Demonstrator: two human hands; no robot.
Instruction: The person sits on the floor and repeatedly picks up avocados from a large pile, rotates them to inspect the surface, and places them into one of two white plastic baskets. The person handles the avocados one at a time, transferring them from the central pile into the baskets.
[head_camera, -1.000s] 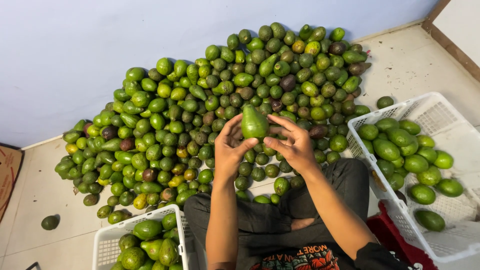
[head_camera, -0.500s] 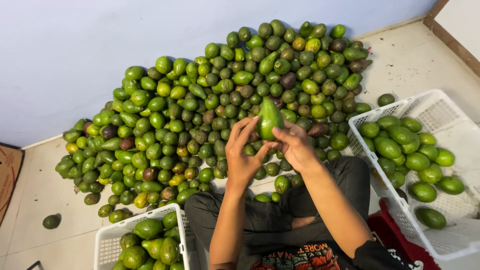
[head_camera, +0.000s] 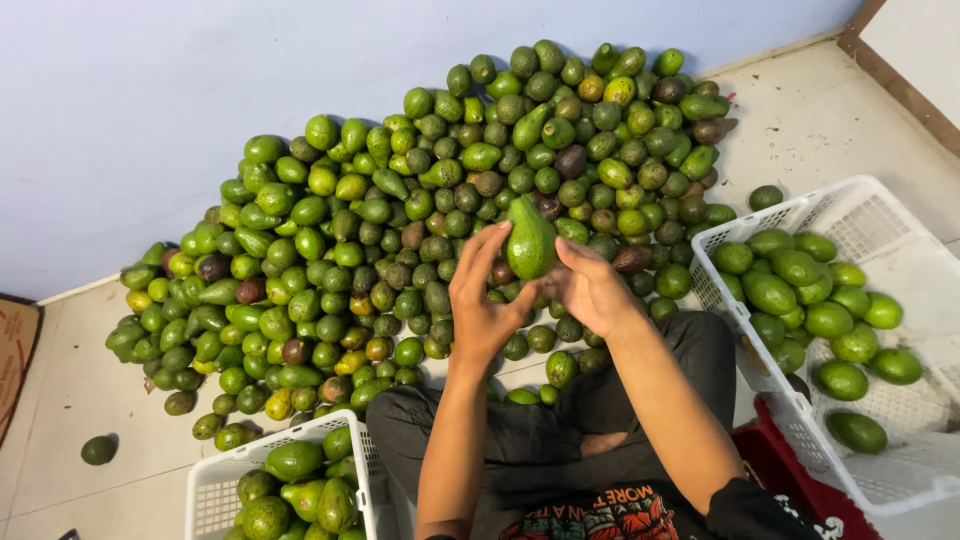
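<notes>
I hold one green avocado (head_camera: 530, 240) upright in front of me, above the edge of a big pile of avocados (head_camera: 420, 220) on the floor. My right hand (head_camera: 590, 288) grips its lower right side. My left hand (head_camera: 482, 300) touches its left side with the fingers spread upward. The pile holds mostly green fruit, with some yellow and some dark brown ones. My crossed legs in dark trousers (head_camera: 560, 420) sit below the hands.
A white plastic crate (head_camera: 880, 230) at my right holds several large green avocados. Another white crate (head_camera: 215, 490) at the lower left holds several more. A red object (head_camera: 780, 470) lies beside my right leg. One loose avocado (head_camera: 98, 449) rests on the tiled floor at left. A blue wall stands behind the pile.
The avocado has been turned in my hands, from tilted to upright, and has shifted slightly down and right. Both hands stay on it.
</notes>
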